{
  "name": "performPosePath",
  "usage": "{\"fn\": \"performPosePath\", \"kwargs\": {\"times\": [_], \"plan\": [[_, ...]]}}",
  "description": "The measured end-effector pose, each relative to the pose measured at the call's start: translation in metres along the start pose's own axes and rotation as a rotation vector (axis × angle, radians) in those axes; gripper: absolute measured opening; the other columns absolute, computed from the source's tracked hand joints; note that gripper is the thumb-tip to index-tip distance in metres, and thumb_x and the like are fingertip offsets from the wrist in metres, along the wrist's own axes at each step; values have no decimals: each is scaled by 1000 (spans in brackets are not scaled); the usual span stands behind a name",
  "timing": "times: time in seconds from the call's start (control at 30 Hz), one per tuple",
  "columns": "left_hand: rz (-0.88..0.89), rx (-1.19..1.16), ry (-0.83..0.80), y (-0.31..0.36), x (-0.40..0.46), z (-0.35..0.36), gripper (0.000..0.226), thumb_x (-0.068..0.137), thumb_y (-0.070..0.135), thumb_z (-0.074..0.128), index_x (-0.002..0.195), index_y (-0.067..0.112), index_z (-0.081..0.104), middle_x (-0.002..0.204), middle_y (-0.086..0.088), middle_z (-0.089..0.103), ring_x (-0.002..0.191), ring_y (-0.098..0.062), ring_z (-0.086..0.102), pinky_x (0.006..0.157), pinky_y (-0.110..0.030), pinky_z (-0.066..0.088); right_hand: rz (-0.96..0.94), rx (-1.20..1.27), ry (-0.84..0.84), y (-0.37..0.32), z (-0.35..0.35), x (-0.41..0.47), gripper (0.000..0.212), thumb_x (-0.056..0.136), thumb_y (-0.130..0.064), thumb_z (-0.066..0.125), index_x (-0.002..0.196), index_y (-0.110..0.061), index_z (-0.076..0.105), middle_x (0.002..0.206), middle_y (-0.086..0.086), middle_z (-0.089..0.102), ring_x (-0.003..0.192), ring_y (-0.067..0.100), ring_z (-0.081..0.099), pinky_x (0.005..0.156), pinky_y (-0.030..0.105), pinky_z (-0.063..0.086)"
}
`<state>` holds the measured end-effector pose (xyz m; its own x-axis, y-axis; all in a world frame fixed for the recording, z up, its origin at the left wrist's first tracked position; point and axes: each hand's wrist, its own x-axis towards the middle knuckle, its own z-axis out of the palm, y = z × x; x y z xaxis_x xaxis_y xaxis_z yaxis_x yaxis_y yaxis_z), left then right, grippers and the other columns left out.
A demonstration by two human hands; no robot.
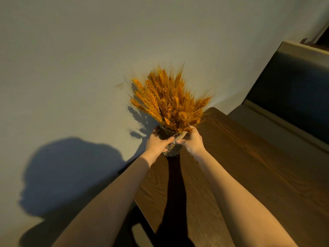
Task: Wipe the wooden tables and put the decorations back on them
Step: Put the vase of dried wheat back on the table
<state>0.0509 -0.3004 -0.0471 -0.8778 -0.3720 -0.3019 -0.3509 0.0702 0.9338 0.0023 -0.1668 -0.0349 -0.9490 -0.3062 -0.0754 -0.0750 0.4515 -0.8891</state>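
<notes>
A woven basket vase filled with orange dried wheat stalks stands at the far left edge of the dark wooden table, close to the wall. My left hand grips the vase's left side, fingers curled round it. My right hand holds its right side near the rim. Whether the vase's base touches the tabletop is not clear, as my hands and its shadow cover that spot.
A pale wall runs along the table's left edge and carries my shadow. A dark upholstered bench seat stands beyond the table's far right side.
</notes>
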Motion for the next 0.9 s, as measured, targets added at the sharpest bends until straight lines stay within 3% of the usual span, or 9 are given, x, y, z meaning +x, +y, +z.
{"fn": "performPosePath", "kwargs": {"times": [0.2,0.4,0.53,0.6,0.7,0.77,0.83,0.9], "plan": [[-49,11,-13,2,12,2,67,83,26,70,141,17,39,140,-5,46,122,-24,51,80,-34,56,30,2,-18,5,3,8,69,79,-3,69,141,-15,39,137,2,53,130,25,44,106,43,37],[-80,92,-74,6,19,-1,67,85,32,66,142,11,36,141,-7,45,122,-23,50,81,-32,52,71,7,-78,7,5,11,74,86,-6,65,148,-15,24,145,4,43,134,24,39,104,37,33],[-91,141,-60,11,8,-5,67,88,36,62,142,8,34,138,-11,48,108,-22,53,87,-39,51,83,-20,-61,1,-3,8,84,80,-7,72,146,-10,21,143,8,40,131,19,36,105,33,32],[-92,152,-61,15,-1,-7,70,89,35,61,145,7,30,142,-10,44,118,-24,50,89,-40,49,119,-20,-34,-3,-8,3,89,77,-13,75,146,-6,20,146,12,36,134,24,34,109,40,34],[-56,158,-24,25,-20,-13,62,91,29,58,141,3,32,140,-14,45,125,-26,47,98,-40,44,161,-61,36,-16,-18,-13,68,86,-16,66,141,-5,29,141,13,40,117,25,50,95,35,44],[-33,149,-4,33,-37,-20,55,93,28,56,139,5,36,135,-16,49,121,-29,50,95,-40,45,140,-61,107,-25,-25,-26,51,89,-15,59,135,-5,38,133,12,47,114,24,50,87,31,43],[-16,134,20,39,-54,-27,44,94,29,53,133,10,45,124,-11,54,112,-26,55,83,-35,47,138,-30,166,-36,-30,-42,38,91,-17,54,126,-5,47,123,10,53,107,21,50,79,28,38],[26,115,54,44,-84,-36,27,95,27,51,116,11,55,104,-7,58,87,-18,58,66,-26,44,124,-2,171,-47,-32,-65,26,93,-21,49,115,-7,53,112,9,57,99,20,52,75,28,36]]}}
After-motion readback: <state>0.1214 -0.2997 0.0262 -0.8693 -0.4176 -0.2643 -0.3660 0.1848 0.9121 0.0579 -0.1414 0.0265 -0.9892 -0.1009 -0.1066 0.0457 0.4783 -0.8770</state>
